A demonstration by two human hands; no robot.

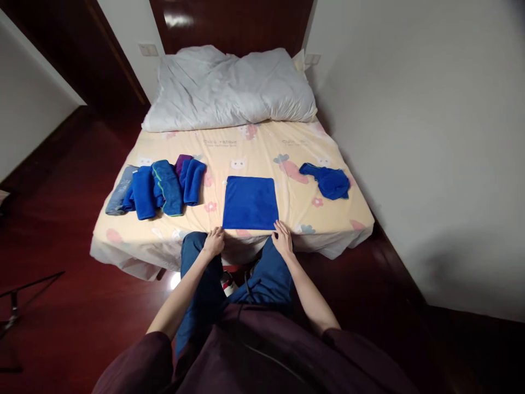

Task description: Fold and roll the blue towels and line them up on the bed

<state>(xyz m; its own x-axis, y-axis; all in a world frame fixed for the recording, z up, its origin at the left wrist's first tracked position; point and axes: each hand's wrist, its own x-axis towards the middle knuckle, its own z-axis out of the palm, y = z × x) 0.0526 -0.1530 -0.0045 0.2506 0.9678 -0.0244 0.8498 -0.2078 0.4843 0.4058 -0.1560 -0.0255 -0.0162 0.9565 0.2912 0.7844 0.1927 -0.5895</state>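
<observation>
A blue towel (250, 202) lies flat and squarely folded near the front edge of the bed (262, 145). My left hand (214, 241) pinches its near left corner, fingers curled. At the near right corner my right hand (283, 238) grips the towel's edge the same way. Both hands sit at the mattress edge, above my knees.
Several folded blue and grey cloths (158, 187) lie in a row on the bed's left. A crumpled blue cloth (328, 180) lies at the right. A white duvet (229, 87) is heaped at the headboard. A white wall runs along the right; dark wooden floor surrounds the bed.
</observation>
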